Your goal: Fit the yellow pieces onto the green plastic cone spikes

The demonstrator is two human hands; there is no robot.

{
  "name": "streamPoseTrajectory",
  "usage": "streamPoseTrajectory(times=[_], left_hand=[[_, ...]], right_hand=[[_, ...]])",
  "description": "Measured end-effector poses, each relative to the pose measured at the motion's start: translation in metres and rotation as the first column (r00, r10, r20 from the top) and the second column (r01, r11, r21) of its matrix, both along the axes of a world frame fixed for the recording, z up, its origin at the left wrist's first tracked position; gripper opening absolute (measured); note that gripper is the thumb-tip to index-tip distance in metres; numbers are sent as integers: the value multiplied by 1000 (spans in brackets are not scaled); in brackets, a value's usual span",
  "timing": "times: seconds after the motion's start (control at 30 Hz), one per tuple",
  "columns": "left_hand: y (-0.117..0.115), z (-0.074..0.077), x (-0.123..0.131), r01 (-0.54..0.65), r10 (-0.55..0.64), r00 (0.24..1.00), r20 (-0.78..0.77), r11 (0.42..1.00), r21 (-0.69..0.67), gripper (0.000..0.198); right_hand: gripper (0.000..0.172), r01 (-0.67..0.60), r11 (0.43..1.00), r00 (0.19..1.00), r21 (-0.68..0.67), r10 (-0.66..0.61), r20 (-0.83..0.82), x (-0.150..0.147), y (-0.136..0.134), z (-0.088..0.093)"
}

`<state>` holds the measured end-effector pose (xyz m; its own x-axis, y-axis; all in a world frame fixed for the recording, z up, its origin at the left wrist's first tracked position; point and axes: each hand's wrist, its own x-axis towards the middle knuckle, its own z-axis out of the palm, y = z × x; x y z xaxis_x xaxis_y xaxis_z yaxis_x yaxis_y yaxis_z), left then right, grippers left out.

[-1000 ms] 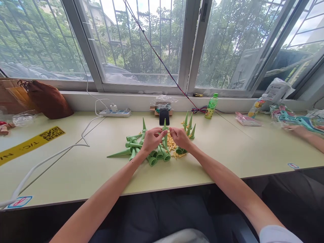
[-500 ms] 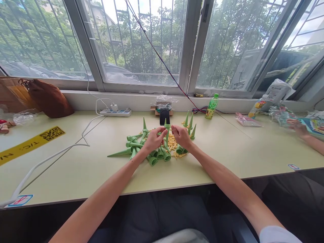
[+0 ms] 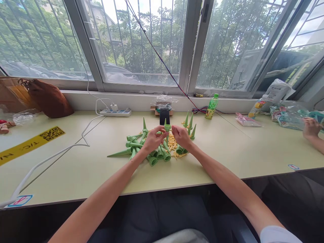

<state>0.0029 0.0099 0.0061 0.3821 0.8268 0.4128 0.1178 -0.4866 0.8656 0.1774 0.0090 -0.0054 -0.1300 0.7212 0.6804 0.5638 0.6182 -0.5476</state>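
Note:
Between the fingers of my left hand [image 3: 154,139] is a green plastic cone-shaped spike [image 3: 167,128], its wide ringed opening facing up and its narrow end down. Close beside it, my right hand [image 3: 181,136] is closed with the fingers curled in; whatever it holds is hidden. Small yellow pieces [image 3: 172,144] lie heaped on the table under and between the hands. More green spikes [image 3: 135,144] are piled around and left of my left hand, several with open ends toward me. Beyond my right hand, a few green spikes [image 3: 190,122] stand point up.
A phone [image 3: 164,116] leans against a small box behind the hands. A power strip [image 3: 116,112], a green-capped bottle [image 3: 212,106] and a pink packet [image 3: 248,119] sit along the back. At far right, another person's hand [image 3: 312,127] is near plastic bags. A white cable [image 3: 63,150] crosses the left side.
The spike in my left hand has tipped, so its opening shows more, and the left fingers have shifted slightly. My right hand stays in place. The other person's hand has moved right.

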Motion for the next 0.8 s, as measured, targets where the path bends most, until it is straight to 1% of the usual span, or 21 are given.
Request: streamPoseTrajectory(times=[0.1, 0.2, 0.33, 0.47, 0.53, 0.67, 0.73, 0.8], left_hand=[[1, -1, -1, -13, 13, 1000, -9, 1000, 22, 38], [2, -3, -1, -32, 33, 999, -15, 999, 44, 39], [2, -3, 0, -32, 37, 999, -38, 991, 130, 37], [1, -2, -1, -48, 71, 994, -86, 967, 250, 34], [1, -2, -1, -55, 85, 991, -98, 960, 276, 35], [2, -2, 0, -81, 110, 988, -108, 966, 245, 38], [2, -3, 1, -109, 131, 987, -92, 971, 212, 41], [1, -3, 2, -137, 149, 987, -65, 976, 169, 38]], right_hand=[[48, -12, 1000, 1000, -13, 12, -27, 0, 0, 0], [52, -22, 998, 997, -59, 17, -75, -2, -1, 1], [56, -41, 994, 992, -105, 27, -126, -3, -2, 2], [58, -26, 995, 995, -94, 17, -95, -2, -1, 2], [58, -14, 997, 997, -72, 9, -75, -2, 1, 1], [54, 38, 999, 997, -23, -39, -60, -3, 2, 1], [51, 56, 998, 996, -9, -57, -75, -3, 1, 2], [49, 56, 998, 995, 4, -55, -85, -2, 0, 3]])
